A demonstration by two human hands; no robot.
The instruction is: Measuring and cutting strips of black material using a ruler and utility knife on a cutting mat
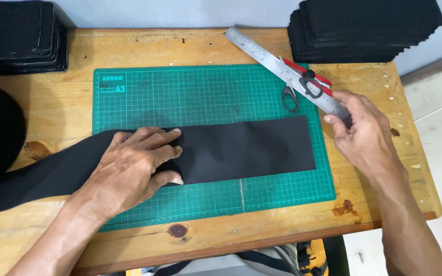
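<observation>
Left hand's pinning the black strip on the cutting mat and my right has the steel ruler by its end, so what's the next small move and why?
Probably swing the steel ruler down across the black strip. The right hand grips only its near end, and it lies angled above the strip, partly over the scissors. The left hand lies flat on the strip on the green cutting mat.

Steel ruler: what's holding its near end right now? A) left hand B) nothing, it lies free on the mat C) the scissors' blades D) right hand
D: the right hand pinches the near end of the steel ruler, while the left hand lies flat on the black strip.
</observation>
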